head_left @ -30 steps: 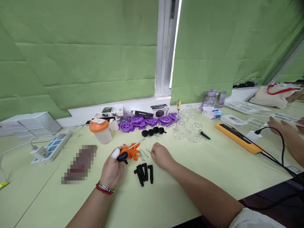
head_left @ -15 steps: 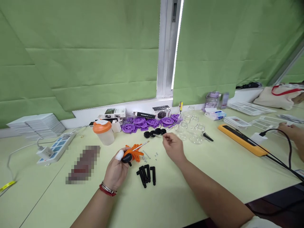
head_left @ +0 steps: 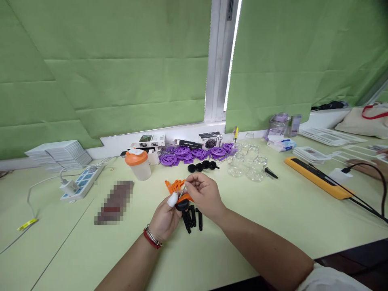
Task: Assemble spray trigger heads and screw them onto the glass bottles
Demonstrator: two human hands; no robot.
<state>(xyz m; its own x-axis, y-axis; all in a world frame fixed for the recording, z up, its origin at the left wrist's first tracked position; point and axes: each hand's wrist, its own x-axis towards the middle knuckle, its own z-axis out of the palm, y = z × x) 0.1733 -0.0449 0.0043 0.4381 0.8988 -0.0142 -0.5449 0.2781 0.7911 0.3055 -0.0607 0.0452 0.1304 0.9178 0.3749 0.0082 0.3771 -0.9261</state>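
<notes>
My left hand (head_left: 166, 220), a white cover on its thumb, is closed around an orange plastic part (head_left: 185, 198) with a black rounded knob (head_left: 182, 205) on it. Fingertips of my right hand (head_left: 204, 196) pinch a thin metal rod (head_left: 182, 191), which meets the orange part at a slant. Whether the rod sits inside it, I cannot tell. Behind the hands lie more orange parts (head_left: 174, 186), partly covered. Several black L-shaped pieces (head_left: 193, 217) lie just below, and a row of black round pieces (head_left: 199, 167) lies beyond.
Purple wheel-shaped parts (head_left: 199, 154) and small boxes line the wall. Clear glass-like jars (head_left: 235, 167) stand right of them. An orange-lidded cup (head_left: 142, 167) and power strip (head_left: 81, 188) are left; a yellow-orange power bar (head_left: 315, 178) is right. Another person's hand (head_left: 368, 167) is at far right.
My right hand has come left and down to meet my left hand at the orange part. In the picture, my left hand sits farther right, and the view has shifted slightly.
</notes>
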